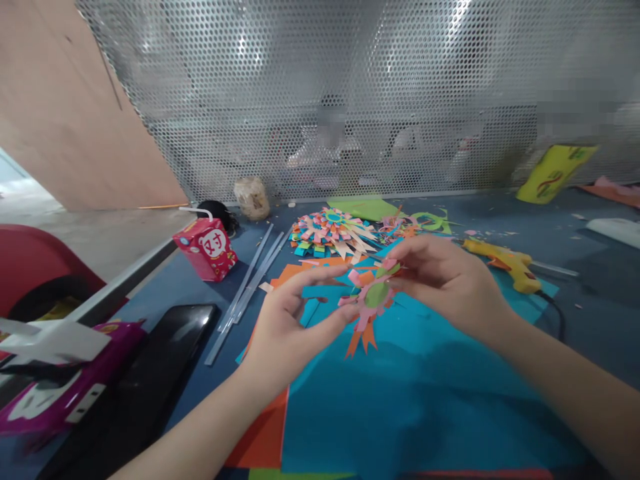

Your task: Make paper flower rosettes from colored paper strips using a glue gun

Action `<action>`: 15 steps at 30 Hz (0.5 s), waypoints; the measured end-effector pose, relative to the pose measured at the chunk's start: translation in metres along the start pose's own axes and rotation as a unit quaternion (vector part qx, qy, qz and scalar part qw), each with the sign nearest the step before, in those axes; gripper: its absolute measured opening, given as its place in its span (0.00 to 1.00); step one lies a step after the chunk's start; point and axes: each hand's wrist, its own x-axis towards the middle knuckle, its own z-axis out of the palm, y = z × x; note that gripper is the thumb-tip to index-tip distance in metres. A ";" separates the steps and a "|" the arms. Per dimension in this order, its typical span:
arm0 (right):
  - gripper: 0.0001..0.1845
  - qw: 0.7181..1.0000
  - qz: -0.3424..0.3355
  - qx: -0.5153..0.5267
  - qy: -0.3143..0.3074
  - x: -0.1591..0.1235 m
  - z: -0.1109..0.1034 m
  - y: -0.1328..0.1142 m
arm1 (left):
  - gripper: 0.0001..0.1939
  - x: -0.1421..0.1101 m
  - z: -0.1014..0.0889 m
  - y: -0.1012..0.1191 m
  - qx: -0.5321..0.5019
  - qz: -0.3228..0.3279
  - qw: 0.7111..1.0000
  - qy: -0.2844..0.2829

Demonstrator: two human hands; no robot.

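Between my two hands is a small paper rosette, pink with a green round centre and orange tails hanging below. My left hand pinches its left edge between thumb and fingers. At its upper right, the thumb and fingertips of my right hand are closed on a pink and green part of it. Both hands hold it above blue paper sheets, with orange sheets showing under them. Behind lies a pile of finished-looking paper rosettes in pink, orange, blue and green.
A yellow glue gun lies right of my right hand. Clear glue sticks, a red drink box with a straw and a black phone are on the left. A perforated metal screen stands behind, with a yellow packet near it.
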 end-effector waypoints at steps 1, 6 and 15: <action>0.07 1.000 -0.003 -0.005 0.003 0.000 0.000 0.000 | 0.17 0.000 0.000 0.001 0.007 0.008 1.000 -0.004; 0.07 0.999 -0.018 -0.031 0.014 0.000 0.001 0.001 | 0.16 -0.001 0.001 0.003 0.037 0.029 0.999 -0.005; 0.08 0.996 -0.051 -0.065 0.029 0.000 0.002 0.001 | 0.19 0.002 -0.005 0.003 0.075 0.047 0.995 0.037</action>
